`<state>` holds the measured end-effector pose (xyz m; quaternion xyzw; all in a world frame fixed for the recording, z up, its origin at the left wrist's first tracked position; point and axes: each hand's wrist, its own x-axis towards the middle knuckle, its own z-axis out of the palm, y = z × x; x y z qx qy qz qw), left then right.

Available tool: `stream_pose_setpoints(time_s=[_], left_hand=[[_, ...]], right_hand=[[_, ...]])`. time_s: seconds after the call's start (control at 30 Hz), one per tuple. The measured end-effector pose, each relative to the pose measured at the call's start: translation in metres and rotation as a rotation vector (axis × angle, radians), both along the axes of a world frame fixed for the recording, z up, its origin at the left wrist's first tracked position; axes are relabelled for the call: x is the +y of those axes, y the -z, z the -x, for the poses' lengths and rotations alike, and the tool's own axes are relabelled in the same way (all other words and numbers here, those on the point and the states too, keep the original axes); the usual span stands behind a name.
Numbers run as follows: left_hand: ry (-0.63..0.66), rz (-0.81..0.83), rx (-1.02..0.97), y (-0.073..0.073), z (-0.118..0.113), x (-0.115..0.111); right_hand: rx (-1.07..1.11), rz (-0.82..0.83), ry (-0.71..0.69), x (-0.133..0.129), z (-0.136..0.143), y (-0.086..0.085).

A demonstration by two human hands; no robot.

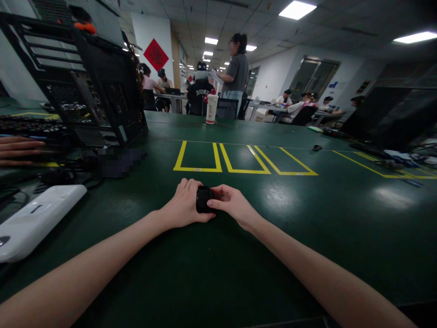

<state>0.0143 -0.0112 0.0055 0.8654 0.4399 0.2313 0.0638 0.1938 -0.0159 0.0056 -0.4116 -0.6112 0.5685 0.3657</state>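
Note:
A small, dark, rounded black object is held between both hands, low over the green table; its exact kind I cannot make out. My left hand wraps around its left side, the thumb reaching under the near edge. From the right, my right hand grips it with thumb and fingers closed on that side. The fingers hide much of the object.
On the green table, yellow tape outlines lie beyond my hands. At left are an open black computer case, a white device, cables and another person's hand. A white cup stands at the far edge.

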Motion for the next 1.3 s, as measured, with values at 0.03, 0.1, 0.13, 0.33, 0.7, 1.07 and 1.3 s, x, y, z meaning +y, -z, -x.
stream_pose_setpoints(time_s=[0.03, 0.1, 0.13, 0.33, 0.7, 1.07, 1.3], left_hand=[[-0.003, 0.000, -0.005, 0.0007, -0.0001, 0.0003], [-0.005, 0.001, -0.015, 0.0019, -0.0003, 0.0008], [-0.004, 0.002, -0.020, 0.0022, -0.0004, 0.0008], [-0.010, 0.008, -0.041, 0.0025, 0.0003, 0.0014], [0.002, 0.008, -0.019, 0.0028, 0.0018, 0.0009], [0.010, 0.024, -0.008, -0.0012, 0.0022, -0.0008], [-0.001, -0.055, 0.001, 0.0072, 0.0006, 0.0039]], right_hand=[[0.009, -0.014, -0.004, -0.0014, 0.0006, 0.0011], [0.020, -0.047, 0.009, -0.0049, 0.0021, 0.0028], [0.028, -0.059, 0.017, -0.0066, 0.0027, 0.0034], [0.043, -0.017, 0.015, -0.0075, 0.0014, 0.0025], [-0.065, -0.209, -0.053, -0.0102, -0.0007, -0.0008], [-0.089, -0.195, 0.007, -0.0031, -0.0008, 0.0044], [-0.057, -0.202, -0.081, -0.0053, -0.0016, 0.0042]])
